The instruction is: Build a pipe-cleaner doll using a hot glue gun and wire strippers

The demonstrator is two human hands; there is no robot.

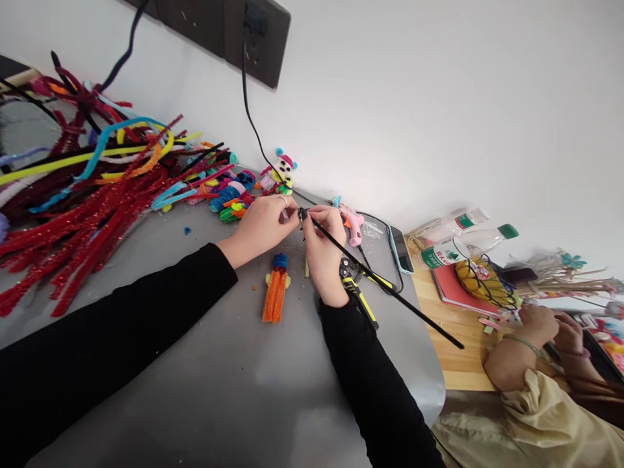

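Observation:
My left hand [263, 224] and my right hand [325, 250] meet over the grey table, fingertips pinched on the curled end of a black pipe cleaner [390, 284]. Its long straight tail slants past my right hand toward the lower right. Just below my hands lies a small orange figure [275, 296] made of pipe cleaners, with a blue top and pale yellow bits at its sides. Black-and-yellow pliers [363, 302] rest beside my right wrist, partly hidden by it.
Pipe cleaners in many colours [112, 201] heap at the left. Finished pipe-cleaner figures [280, 170] stand by the wall, near a pink glue gun [355, 222] and a phone [400, 249]. A co-worker's hands [539, 328] work at a wooden table [463, 351] with plastic bottles [446, 252].

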